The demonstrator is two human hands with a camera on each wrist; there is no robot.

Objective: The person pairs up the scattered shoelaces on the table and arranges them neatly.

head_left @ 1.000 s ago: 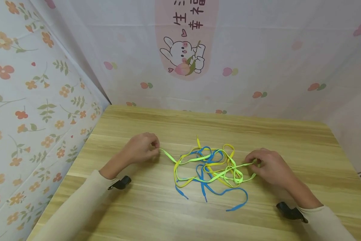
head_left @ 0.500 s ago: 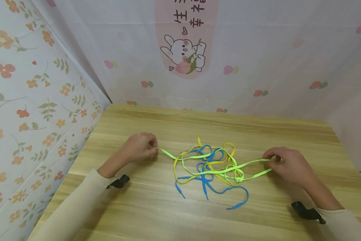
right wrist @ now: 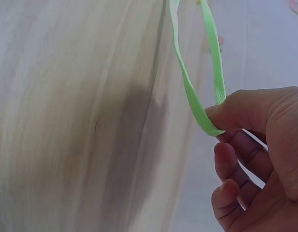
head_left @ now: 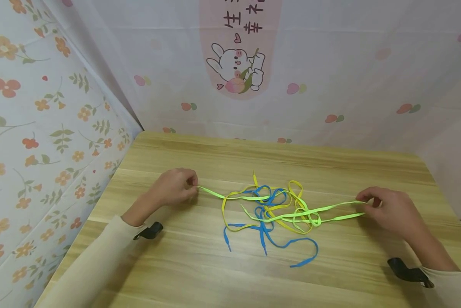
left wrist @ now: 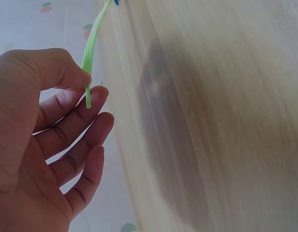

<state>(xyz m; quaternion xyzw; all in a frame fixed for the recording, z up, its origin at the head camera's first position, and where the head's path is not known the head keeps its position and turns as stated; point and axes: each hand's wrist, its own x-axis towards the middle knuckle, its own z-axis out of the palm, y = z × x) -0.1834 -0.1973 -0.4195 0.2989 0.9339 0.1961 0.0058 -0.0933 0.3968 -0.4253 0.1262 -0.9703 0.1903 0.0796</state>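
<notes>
A neon green shoelace [head_left: 315,210] stretches across the table between two hands. My left hand [head_left: 175,186] pinches one tip of it between thumb and fingers; the left wrist view shows the lace's end [left wrist: 88,58] poking just past the thumb. My right hand [head_left: 392,210] pinches a bend of the same lace, and in the right wrist view two green strands [right wrist: 191,92] run up from the thumb. Between the hands, a blue shoelace [head_left: 304,262] and a yellow shoelace [head_left: 224,211] lie looped together, with the green one crossing them. One green end lies free near the middle.
The wood-grain table [head_left: 199,273] extends around the laces. Behind it hangs a white cloth [head_left: 330,64] with a rabbit print, and a floral cloth [head_left: 61,141] stands at the left. Black devices [head_left: 405,270] sit on both wrists.
My right hand has moved right, drawing the green lace out so its strands are straighter and its free end has slid into the pile. My left hand has shifted slightly left, still pinching the tip.
</notes>
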